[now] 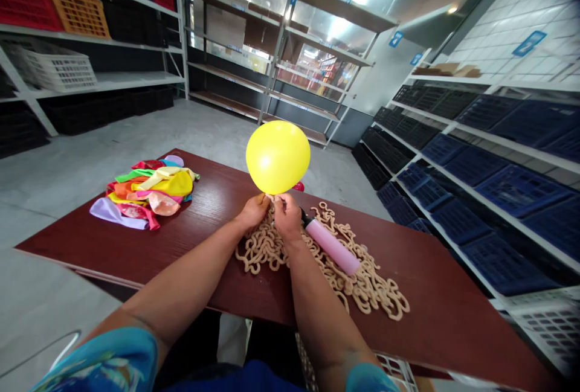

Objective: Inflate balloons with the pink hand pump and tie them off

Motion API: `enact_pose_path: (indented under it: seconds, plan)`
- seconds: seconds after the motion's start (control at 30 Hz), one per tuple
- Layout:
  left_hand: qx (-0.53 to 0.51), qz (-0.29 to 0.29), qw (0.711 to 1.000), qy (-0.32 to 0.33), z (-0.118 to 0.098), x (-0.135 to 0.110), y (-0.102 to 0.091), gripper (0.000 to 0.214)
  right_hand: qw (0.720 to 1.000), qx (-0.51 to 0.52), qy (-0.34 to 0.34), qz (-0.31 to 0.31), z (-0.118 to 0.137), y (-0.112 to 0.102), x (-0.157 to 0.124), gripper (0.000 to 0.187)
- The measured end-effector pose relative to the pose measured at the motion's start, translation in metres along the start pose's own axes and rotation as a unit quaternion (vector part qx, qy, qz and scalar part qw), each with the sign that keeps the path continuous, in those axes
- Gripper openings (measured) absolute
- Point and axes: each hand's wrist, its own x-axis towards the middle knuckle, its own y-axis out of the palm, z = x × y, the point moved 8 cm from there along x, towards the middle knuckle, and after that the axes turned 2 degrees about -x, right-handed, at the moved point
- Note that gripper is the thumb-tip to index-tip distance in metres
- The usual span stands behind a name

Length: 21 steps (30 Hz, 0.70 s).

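Note:
An inflated yellow balloon [278,156] stands above the middle of a dark red-brown table [181,247]. My left hand [254,209] and my right hand [286,215] both pinch its neck at the bottom, fingers closed. Beneath my hands lies a heap of beige curly cord [362,283]. A pink hand pump [330,244] rests on that heap just right of my right hand. A pile of flat, uninflated balloons [147,192] in several colours lies on the table's left part.
Metal shelving with red, orange, white and black crates [54,17] lines the left wall. Blue and black crates [498,199] fill the shelves on the right. A white crate [548,325] sits at lower right. Grey floor surrounds the table.

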Motion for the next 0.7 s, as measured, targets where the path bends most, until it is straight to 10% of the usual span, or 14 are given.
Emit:
enact_pose_path:
  seconds: [0.47,0.7]
  plan:
    - [-0.100,0.020,0.995,-0.001,0.006,0.001,0.005,0.039,0.957,0.210,0.178,0.089,-0.025,0.018,-0.003,0.026]
    - [-0.212,0.044,0.976,-0.032,0.004,-0.002,0.012,0.033,0.996,0.061,0.061,0.038,-0.019,0.005,0.002,0.018]
